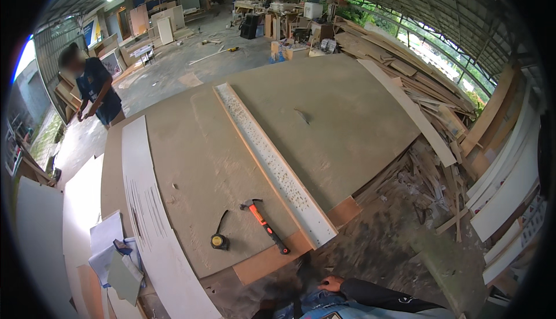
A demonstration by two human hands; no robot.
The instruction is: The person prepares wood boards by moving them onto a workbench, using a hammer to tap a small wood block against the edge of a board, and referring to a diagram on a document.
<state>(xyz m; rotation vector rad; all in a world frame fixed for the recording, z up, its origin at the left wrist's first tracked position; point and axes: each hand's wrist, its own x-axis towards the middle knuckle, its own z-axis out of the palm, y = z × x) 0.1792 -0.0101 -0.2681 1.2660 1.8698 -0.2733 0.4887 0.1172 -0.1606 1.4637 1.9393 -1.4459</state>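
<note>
The long, shallow white trough with thin wooden side edges, sprinkled with small pale bits, lies on the large flat brown board. Its long axis runs obliquely – from the near edge of this board to far ahead and leftward. Its near end is straight ahead of the right hand, well apart from the fingers, so this hand is the nearer of what is seen. The fingers seem loosely bent beside the blue clothing; whether they hold something, I cannot tell. The left hand is not visible. To the left of the near end lies the orange-and-black claw hammer – its handle points toward the person – and further left the round yellow-and-black tape measure.
</note>
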